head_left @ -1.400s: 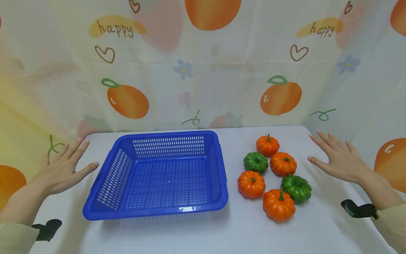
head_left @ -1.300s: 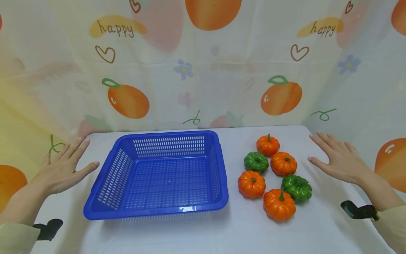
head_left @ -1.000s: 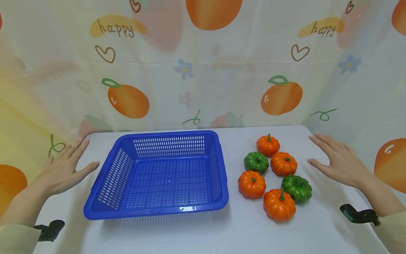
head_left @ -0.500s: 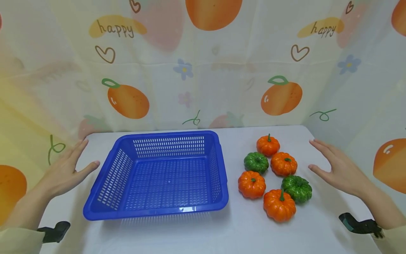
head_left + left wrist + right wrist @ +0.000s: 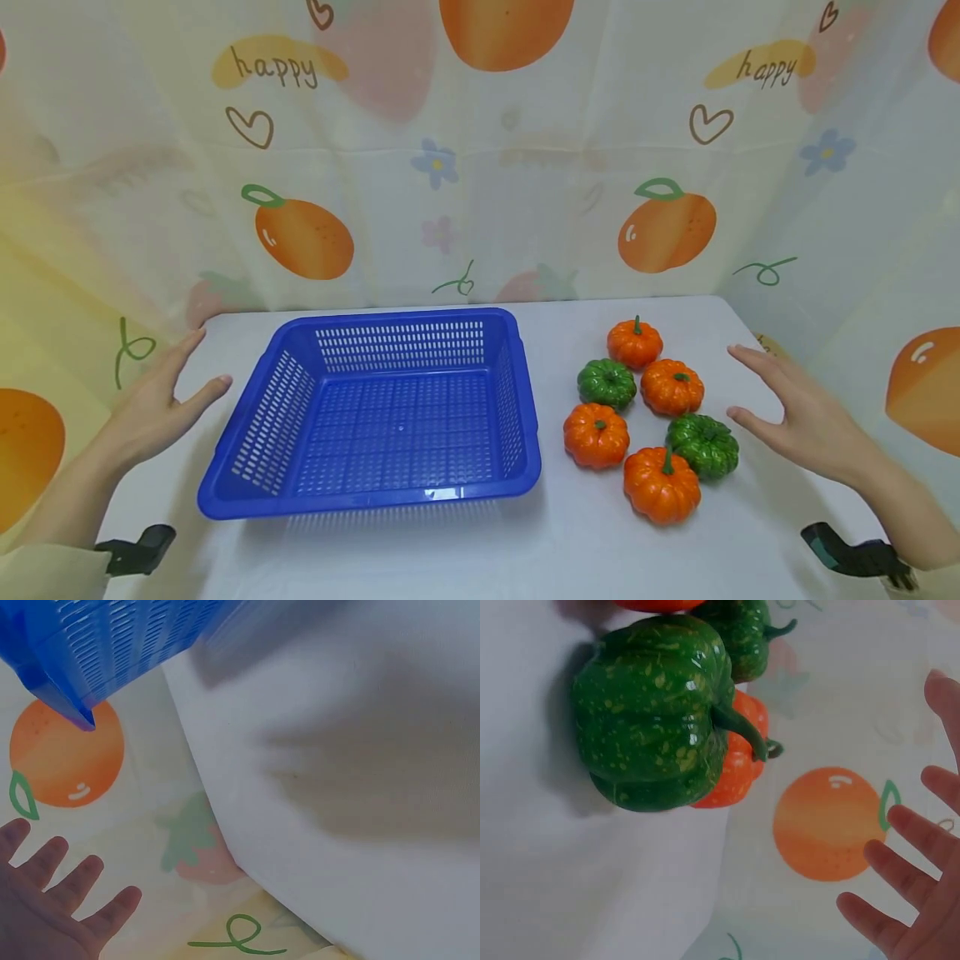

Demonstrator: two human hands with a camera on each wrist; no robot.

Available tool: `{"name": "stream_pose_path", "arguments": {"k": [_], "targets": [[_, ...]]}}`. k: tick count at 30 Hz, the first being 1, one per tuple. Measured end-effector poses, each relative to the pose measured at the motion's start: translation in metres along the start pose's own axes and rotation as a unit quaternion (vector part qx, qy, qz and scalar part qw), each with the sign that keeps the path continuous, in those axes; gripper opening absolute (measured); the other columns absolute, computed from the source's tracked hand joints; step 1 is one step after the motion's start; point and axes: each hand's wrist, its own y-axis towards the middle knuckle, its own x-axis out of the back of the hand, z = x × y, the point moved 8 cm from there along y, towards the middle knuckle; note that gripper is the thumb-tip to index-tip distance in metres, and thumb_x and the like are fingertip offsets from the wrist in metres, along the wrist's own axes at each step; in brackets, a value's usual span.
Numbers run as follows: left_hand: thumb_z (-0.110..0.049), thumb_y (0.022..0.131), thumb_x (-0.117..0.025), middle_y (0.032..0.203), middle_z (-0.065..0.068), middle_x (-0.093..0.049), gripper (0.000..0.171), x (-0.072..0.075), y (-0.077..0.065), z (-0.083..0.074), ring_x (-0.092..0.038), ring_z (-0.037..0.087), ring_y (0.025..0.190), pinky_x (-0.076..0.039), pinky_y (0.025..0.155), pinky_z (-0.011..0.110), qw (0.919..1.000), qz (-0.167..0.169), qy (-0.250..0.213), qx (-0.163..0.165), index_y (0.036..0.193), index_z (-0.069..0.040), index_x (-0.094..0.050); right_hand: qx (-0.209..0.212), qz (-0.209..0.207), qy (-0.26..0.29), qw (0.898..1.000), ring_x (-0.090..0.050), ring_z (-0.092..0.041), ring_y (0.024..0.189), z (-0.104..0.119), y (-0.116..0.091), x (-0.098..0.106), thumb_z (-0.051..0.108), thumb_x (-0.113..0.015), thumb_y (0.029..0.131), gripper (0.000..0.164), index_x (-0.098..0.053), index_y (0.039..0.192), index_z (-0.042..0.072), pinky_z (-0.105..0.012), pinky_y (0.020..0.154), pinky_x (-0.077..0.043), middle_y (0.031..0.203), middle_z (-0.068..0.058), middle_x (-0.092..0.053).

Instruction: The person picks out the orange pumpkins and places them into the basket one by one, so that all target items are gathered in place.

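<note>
Head view: keeps left hand [image 5: 153,408], fingers relaxed and extended, left of blue basket [image 5: 399,437], and right hand [image 5: 813,425], fingers likewise, just beside front green pumpkin [image 5: 702,447] — basket and pumpkin on white table [image 5: 480,550].

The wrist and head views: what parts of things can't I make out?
Blue rectangular plastic basket: left wrist view, cut off by the top and left edges.
Lower orange ribbed pumpkin: right wrist view, partly hidden behind a glossy speckled green pumpkin.
Left hand: head view, outer fingers hidden behind its index finger.
Right hand: right wrist view, cut off by the right edge.
</note>
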Motion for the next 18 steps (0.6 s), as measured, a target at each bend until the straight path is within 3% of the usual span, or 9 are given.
{"name": "stream_pose_path", "arguments": {"k": [6, 12, 15, 18], "targets": [[-0.035, 0.093, -0.049, 0.145, 0.032, -0.016, 0.075, 0.000, -0.002, 0.000, -0.027, 0.059, 0.120, -0.029, 0.082, 0.072, 0.9989, 0.007, -0.046, -0.006, 0.149, -0.016, -0.004, 0.010, 0.010, 0.009, 1.000, -0.043, -0.041, 0.115, 0.008, -0.005, -0.005, 0.016, -0.078, 0.072, 0.081, -0.036, 0.142, 0.015, -0.064, 0.079, -0.039, 0.132, -0.020, -0.046], [-0.033, 0.095, -0.048, 0.150, 0.024, -0.013, 0.072, -0.001, -0.003, 0.000, -0.026, 0.056, 0.124, -0.029, 0.084, 0.070, 0.9958, 0.004, -0.091, -0.010, 0.149, -0.015, -0.004, 0.019, 0.011, 0.004, 1.000, -0.045, -0.037, 0.114, 0.015, -0.008, -0.008, 0.016, -0.080, 0.070, 0.084, -0.037, 0.141, 0.016, -0.058, 0.079, -0.042, 0.130, -0.018, -0.048], [-0.032, 0.095, -0.048, 0.150, 0.024, -0.016, 0.070, -0.001, -0.004, 0.000, -0.028, 0.055, 0.123, -0.031, 0.082, 0.070, 0.9951, 0.000, -0.099, -0.008, 0.149, -0.014, -0.007, 0.030, -0.002, -0.009, 1.000, -0.047, -0.026, 0.114, 0.018, -0.010, -0.009, 0.016, -0.082, 0.067, 0.084, -0.039, 0.140, 0.016, -0.029, 0.090, -0.046, 0.129, -0.013, -0.051], [-0.031, 0.095, -0.047, 0.149, 0.024, -0.018, 0.068, -0.003, -0.006, 0.002, -0.031, 0.054, 0.121, -0.033, 0.082, 0.069, 0.9947, -0.004, -0.103, -0.004, 0.149, -0.014, -0.010, 0.040, -0.012, -0.012, 0.999, -0.045, -0.010, 0.112, 0.023, -0.012, -0.011, 0.016, -0.083, 0.064, 0.085, -0.041, 0.138, 0.015, -0.002, 0.085, -0.034, 0.127, -0.010, -0.053]]}}
